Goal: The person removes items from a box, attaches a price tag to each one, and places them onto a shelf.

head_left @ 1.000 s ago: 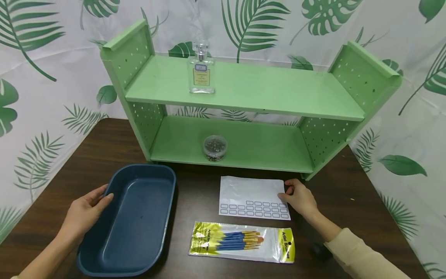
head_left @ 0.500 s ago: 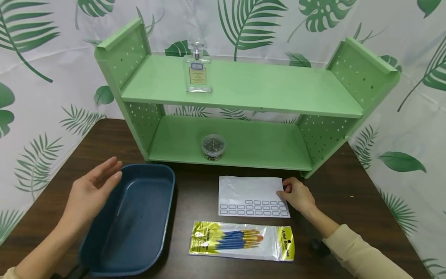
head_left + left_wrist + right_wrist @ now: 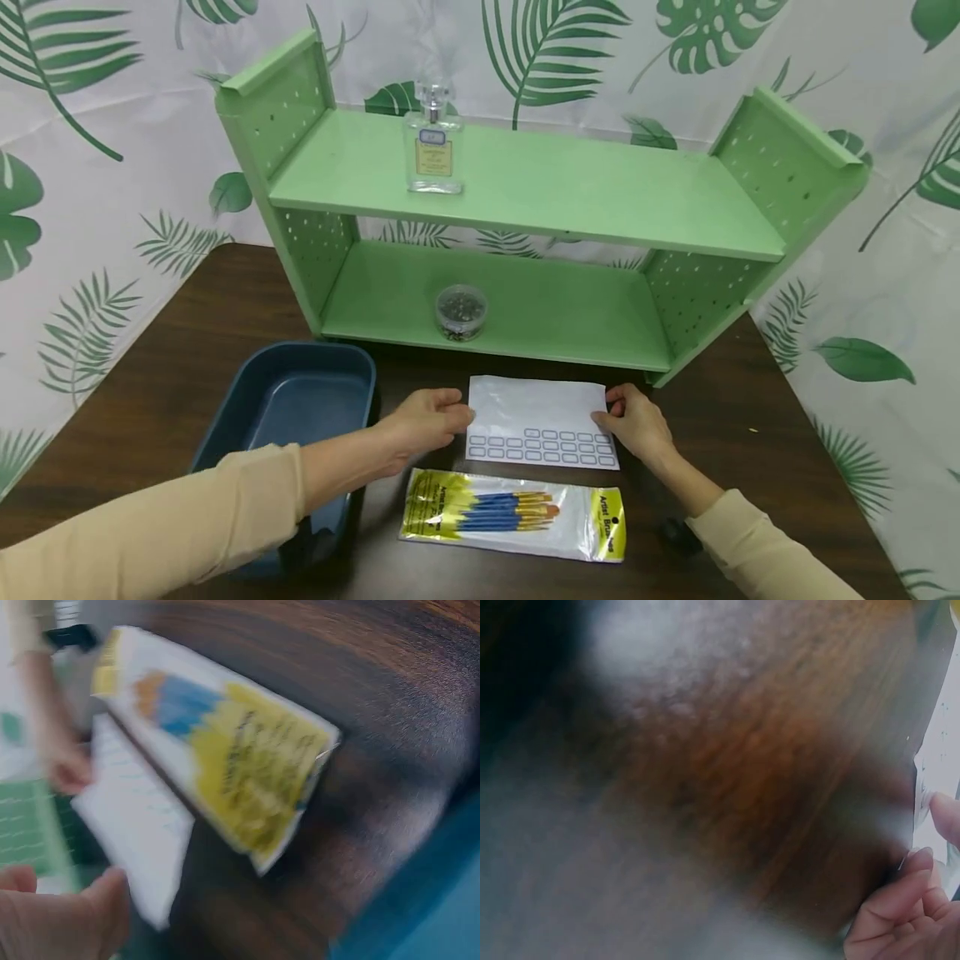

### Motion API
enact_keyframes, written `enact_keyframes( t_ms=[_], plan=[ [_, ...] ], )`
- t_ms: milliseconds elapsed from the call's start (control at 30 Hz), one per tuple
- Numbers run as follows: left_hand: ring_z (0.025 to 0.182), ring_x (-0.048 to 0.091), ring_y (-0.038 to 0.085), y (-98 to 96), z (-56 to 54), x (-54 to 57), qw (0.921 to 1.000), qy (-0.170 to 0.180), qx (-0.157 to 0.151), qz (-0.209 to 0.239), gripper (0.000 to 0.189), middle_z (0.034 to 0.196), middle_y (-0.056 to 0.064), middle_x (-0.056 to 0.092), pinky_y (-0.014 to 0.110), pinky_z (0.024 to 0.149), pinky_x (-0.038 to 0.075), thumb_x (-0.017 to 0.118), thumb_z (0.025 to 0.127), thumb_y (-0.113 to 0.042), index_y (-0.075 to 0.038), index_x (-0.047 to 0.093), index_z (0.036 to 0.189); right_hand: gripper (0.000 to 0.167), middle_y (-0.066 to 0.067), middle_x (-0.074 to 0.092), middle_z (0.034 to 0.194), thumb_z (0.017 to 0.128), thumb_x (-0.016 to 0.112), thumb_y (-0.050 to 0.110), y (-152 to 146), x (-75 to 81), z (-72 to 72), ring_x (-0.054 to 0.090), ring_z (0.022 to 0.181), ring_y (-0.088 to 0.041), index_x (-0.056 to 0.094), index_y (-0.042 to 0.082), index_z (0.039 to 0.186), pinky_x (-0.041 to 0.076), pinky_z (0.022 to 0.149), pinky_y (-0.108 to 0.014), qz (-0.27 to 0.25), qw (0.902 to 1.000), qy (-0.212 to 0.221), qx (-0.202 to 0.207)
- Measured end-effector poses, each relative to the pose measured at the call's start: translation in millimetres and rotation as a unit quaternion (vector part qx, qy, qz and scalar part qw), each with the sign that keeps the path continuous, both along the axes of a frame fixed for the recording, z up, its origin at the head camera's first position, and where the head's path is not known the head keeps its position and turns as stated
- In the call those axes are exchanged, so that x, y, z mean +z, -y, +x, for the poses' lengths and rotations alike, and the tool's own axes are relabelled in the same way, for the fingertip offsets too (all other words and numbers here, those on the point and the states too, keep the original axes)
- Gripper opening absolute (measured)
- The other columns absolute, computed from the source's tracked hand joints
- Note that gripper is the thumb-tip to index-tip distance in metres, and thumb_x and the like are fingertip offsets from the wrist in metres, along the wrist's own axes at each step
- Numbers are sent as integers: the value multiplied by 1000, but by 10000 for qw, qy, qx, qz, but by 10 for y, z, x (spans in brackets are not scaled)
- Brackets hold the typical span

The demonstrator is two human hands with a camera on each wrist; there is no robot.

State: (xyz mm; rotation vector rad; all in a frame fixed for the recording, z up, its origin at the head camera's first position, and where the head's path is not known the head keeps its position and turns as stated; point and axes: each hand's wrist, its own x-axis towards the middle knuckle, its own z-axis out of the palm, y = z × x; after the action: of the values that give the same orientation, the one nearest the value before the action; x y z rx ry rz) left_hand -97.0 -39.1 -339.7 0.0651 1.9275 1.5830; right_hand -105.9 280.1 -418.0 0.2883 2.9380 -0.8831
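Note:
A white sheet of stickers (image 3: 536, 404), with rows of blue-edged labels along its near side, lies on the dark table. My right hand (image 3: 637, 423) pinches its right edge between thumb and fingers. At the opposite edge is my left hand (image 3: 426, 423), thumb and fingers extended; in the left wrist view a gap shows between thumb (image 3: 109, 900) and fingers. Whether it touches the sheet is unclear. Just below the sheet is a pack of artist brushes (image 3: 513, 512) in a clear and yellow wrapper. My left forearm passes over a dark blue tray (image 3: 315, 408).
A green two-tier shelf (image 3: 525, 217) stands behind the sheet. A glass perfume bottle (image 3: 433, 154) is on its upper board, and a round clear tub of small metal pieces (image 3: 461, 312) on the lower one. A leaf-print cloth (image 3: 862, 275) hangs behind.
My left hand has let go of the tray's left rim, lifted, and crossed rightward over the tray to the sheet's left edge. The right hand keeps its pinch on the sheet.

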Motion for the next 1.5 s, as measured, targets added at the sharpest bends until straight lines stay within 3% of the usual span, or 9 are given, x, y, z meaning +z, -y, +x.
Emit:
enact_keyframes(
  t_ms=[167, 400, 633, 867, 1067, 1333, 1500],
  plan=[
    [129, 36, 45, -202, -132, -226, 9962, 36, 171, -859, 57, 144, 33, 29, 48, 104, 37, 47, 98, -13, 15, 23, 141, 36, -9, 51, 81, 83, 70, 13, 23, -35, 5, 44, 61, -17, 53, -4, 110, 33, 50, -27, -73, 10000, -56, -1],
    [129, 36, 45, -303, -263, -321, 9932, 42, 308, -1119, 54, 144, 31, 31, 50, 103, 35, 45, 98, -14, 13, 27, 141, 35, -9, 51, 80, 82, 70, 13, 12, -24, -14, 44, 60, -17, 53, -5, 108, 33, 51, -27, -56, 9998, -155, 59],
    [121, 47, 42, -387, -303, -410, 9929, 112, 570, -1036, 43, 133, 29, 46, 46, 99, 42, 50, 96, -9, 12, 42, 133, 33, -10, 52, 80, 82, 71, 11, -5, -20, 4, 44, 60, -17, 54, -5, 105, 33, 51, -27, 3, 9999, -146, 36],
    [102, 57, 32, -496, -287, -516, 9895, -281, 975, -1031, 28, 112, 21, 59, 40, 84, 50, 56, 89, -2, 7, 56, 116, 31, -10, 52, 79, 82, 70, 11, -1, -25, 5, 45, 61, -17, 53, -4, 103, 34, 51, -27, -48, 9998, -217, 10],
    [85, 59, 26, -556, -240, -562, 9872, -275, 1412, -684, 22, 100, 19, 57, 36, 69, 54, 51, 89, 1, 6, 53, 111, 28, -12, 54, 80, 82, 69, 9, -26, -45, 6, 47, 62, -18, 54, -4, 102, 36, 52, -28, -143, 9994, -320, -38],
    [86, 59, 28, -570, -182, -567, 9798, -505, 1783, -752, 20, 103, 22, 59, 34, 66, 52, 51, 92, -3, 2, 46, 111, 17, -14, 60, 83, 84, 65, 4, -52, -56, 17, 54, 71, -21, 57, -3, 97, 39, 58, -27, -300, 9977, -573, -200],
    [80, 57, 25, -562, -182, -576, 9778, -582, 1906, -651, 16, 97, 20, 59, 32, 62, 51, 51, 91, -1, 1, 46, 106, 15, -14, 60, 83, 85, 64, 4, -31, -35, 27, 52, 71, -20, 58, -3, 96, 39, 57, -25, -483, 9970, -545, -253]
  ],
)
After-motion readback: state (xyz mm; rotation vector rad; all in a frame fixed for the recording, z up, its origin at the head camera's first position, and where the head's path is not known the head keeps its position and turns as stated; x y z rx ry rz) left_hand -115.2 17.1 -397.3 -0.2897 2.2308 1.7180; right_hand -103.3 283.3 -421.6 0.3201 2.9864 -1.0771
